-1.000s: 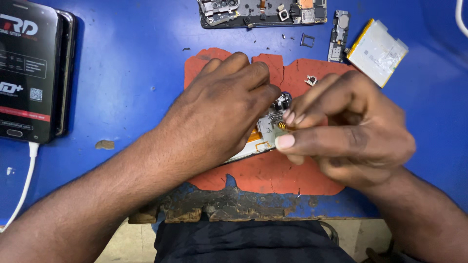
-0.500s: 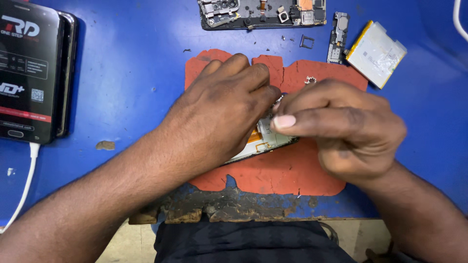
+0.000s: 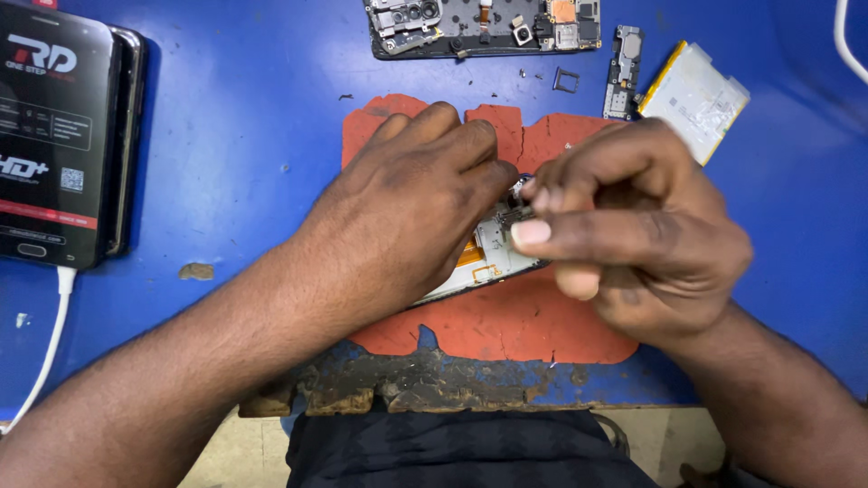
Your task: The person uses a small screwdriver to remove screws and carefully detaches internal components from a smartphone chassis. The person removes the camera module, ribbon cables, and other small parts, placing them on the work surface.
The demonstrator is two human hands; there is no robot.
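An opened phone body [image 3: 488, 258] lies tilted on a worn red mat [image 3: 506, 325] in the middle of the blue bench. My left hand [image 3: 407, 208] covers most of it and presses it down, fingers curled over its top edge. My right hand [image 3: 624, 235] meets it from the right, thumb and fingertips pinched on a small dark part [image 3: 517, 215] at the phone's upper corner. Most of the phone is hidden under both hands.
A boxed phone [image 3: 54, 136] with a white cable [image 3: 45, 352] lies at the far left. A stripped phone frame [image 3: 479, 25], a small board [image 3: 624, 72], a SIM tray [image 3: 566, 79] and a flat battery [image 3: 692, 95] lie at the back. The bench's front edge [image 3: 434, 389] is chipped.
My right hand has closed in and turned over the phone's corner, covering the small camera part that was visible before. My left hand stays pressed on the phone.
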